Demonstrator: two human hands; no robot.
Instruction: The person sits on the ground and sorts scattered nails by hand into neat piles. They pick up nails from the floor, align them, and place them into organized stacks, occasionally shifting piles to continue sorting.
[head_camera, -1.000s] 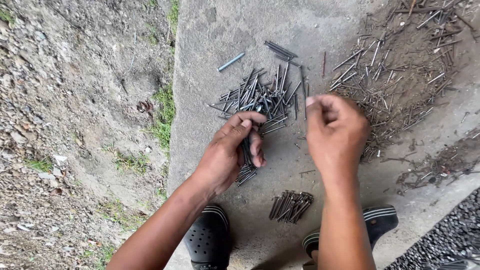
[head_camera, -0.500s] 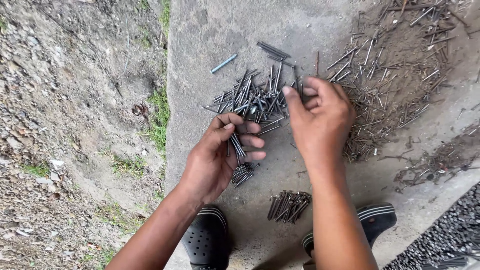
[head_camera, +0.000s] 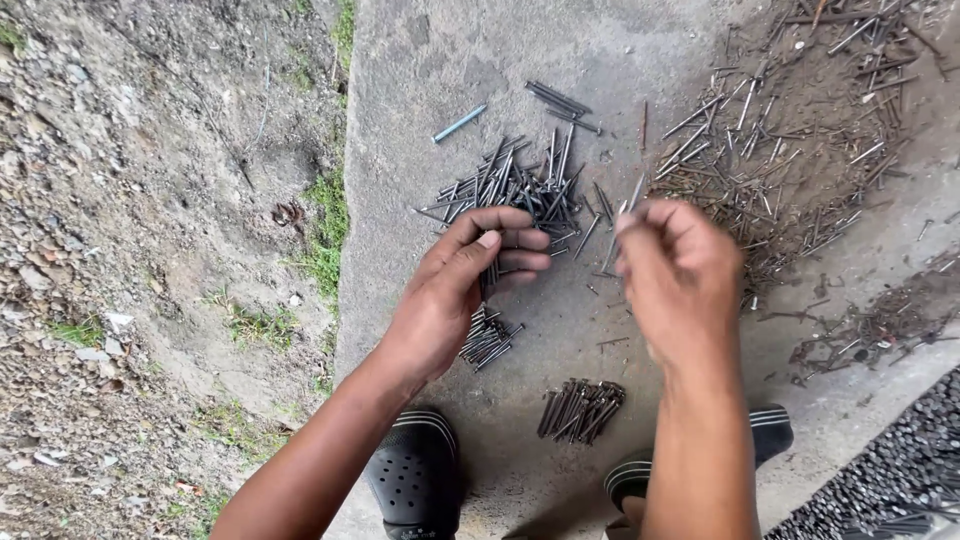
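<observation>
Gripping one bundle of nails (head_camera: 487, 335), left hand (head_camera: 455, 290); right hand (head_camera: 680, 275) pinching one nail (head_camera: 628, 203).

Concrete slab (head_camera: 450, 60), grey, running from 12 to 6 o'clock; gravelly ground with grass tufts (head_camera: 150, 250) along 9 o'clock.

Left hand (head_camera: 455, 290), centre: fingers closed round a bundle of dark nails (head_camera: 487, 335), their ends showing below the palm.

Right hand (head_camera: 680, 275), just toward 3 o'clock: fingertips pinching a single nail (head_camera: 628, 200), somewhat blurred.

Loose heap of dark nails (head_camera: 520, 185) at 12 o'clock, just above both hands.

Rusty nails mixed with dirt (head_camera: 790, 130) at 1–2 o'clock.

Small aligned stack of nails (head_camera: 582, 410) at 6 o'clock.

Single pale blue nail (head_camera: 460, 123) at 11 o'clock.

Black sandals (head_camera: 415, 480) at 6 o'clock.
</observation>
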